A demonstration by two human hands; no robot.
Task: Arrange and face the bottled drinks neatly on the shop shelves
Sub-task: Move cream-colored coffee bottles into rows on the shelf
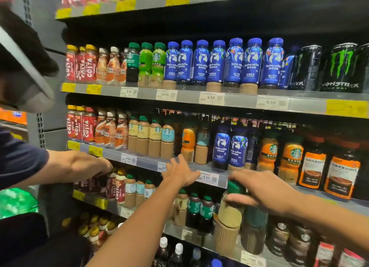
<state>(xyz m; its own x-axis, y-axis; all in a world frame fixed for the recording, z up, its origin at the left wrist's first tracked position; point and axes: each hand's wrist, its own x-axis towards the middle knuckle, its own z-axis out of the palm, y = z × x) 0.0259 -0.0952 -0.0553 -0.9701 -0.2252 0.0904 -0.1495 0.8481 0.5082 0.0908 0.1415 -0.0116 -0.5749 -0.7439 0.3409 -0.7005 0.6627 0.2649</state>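
My right hand (261, 192) is closed around the neck of a green-capped Starbucks coffee bottle (229, 212), held tilted in front of the third shelf. My left hand (179, 172) is empty, with fingers spread against the front rail of the second shelf (145, 161), below the beige Starbucks bottles (153, 140). Two blue Luckin coffee bottles (229, 148) stand on that shelf to the right of my left hand. More blue Luckin bottles (217, 62) line the shelf above.
Another person's arm (79, 164) reaches into the third shelf at the left among red Costa bottles (117, 186). Black Monster cans (339, 66) stand top right. Orange Starbucks bottles (289, 156) and orange-labelled jars fill the right. Dark bottles (199, 210) stand behind my left forearm.
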